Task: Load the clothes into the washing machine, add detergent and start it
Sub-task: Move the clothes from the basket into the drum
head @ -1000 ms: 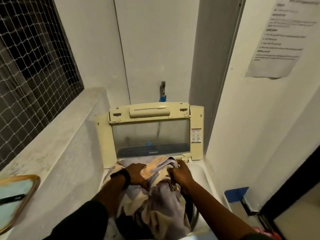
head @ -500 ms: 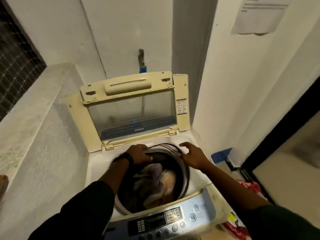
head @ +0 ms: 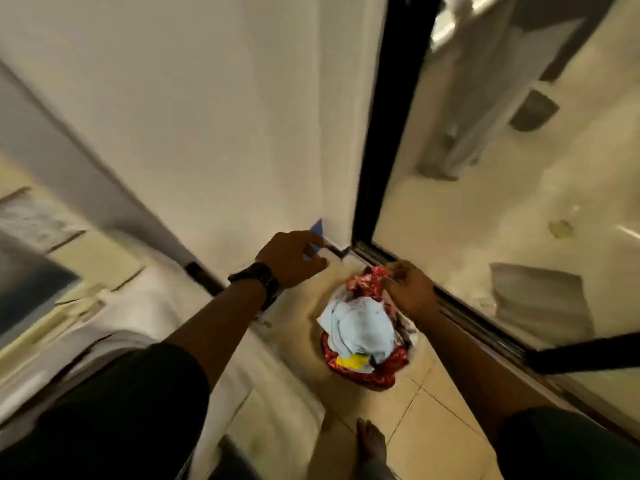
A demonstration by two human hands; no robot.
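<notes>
A pile of clothes (head: 362, 329) lies on the tiled floor, white and pale blue pieces on top of red patterned fabric, with a yellow bit at its near edge. My right hand (head: 410, 287) reaches down to the pile's far end, fingers apart, touching or just above the red fabric; the blur hides any grip. My left hand (head: 291, 259), with a dark watch on the wrist, hovers open above the floor left of the pile. The washing machine (head: 114, 313) is a blurred white shape at the lower left with its lid up.
A white wall corner (head: 242, 133) stands straight ahead. A black-framed sliding glass door (head: 372, 150) runs along the right, its track on the floor beside the pile. My bare foot (head: 370, 441) stands on the tiles near the bottom. A blue object (head: 318, 230) sits at the wall's foot.
My view swung from the machine's drum down to the right, to the floor. Both hands left the tub rim and moved toward the clothes pile.
</notes>
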